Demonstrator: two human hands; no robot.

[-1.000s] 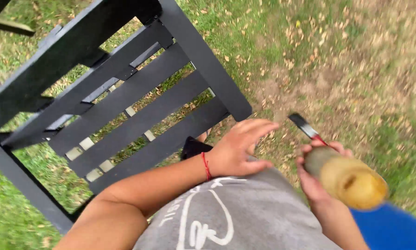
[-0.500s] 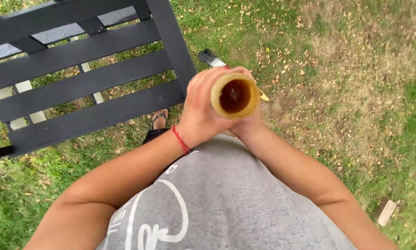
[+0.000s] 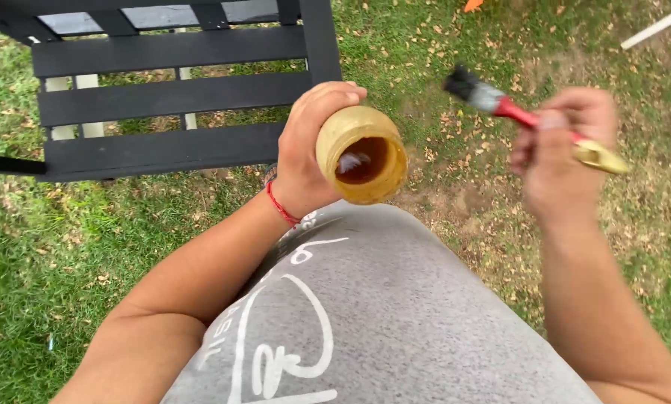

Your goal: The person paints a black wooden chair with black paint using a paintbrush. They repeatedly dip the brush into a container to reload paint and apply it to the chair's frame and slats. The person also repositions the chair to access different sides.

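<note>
Two bare hands are working above a patch of grass (image 3: 66, 247); the left hand (image 3: 305, 153) is wrapping its grip around a tan, round jar (image 3: 361, 153), fingers clamped on the jar's side and the thumb curling over its top edge; the jar is tilting so that its open mouth is facing the camera, showing a dark brown inside with a pale glint near the middle; no label or print is showing on its smeared, yellowish wall; a thin red cord bracelet (image 3: 279, 206) is circling the left wrist just below the jar.

The right hand (image 3: 563, 153) is hovering well apart from the jar, off to the right, and is blurring with motion; its fingers are closing together around a paintbrush (image 3: 526, 118), gripping the red handle near its middle; the brush's dark bristles and silver metal band are pointing up and left, toward the jar but not touching it, while the yellowish end of the handle is sticking out past the hand on the right.

Behind the left hand a black slatted bench (image 3: 171, 97) is standing on the grass, its flat boards running side to side; a grey shirt with a white line drawing (image 3: 365, 314) is filling the lower middle of the view; bare soil scattered with dry leaves (image 3: 470, 202) is lying under the right hand.
</note>
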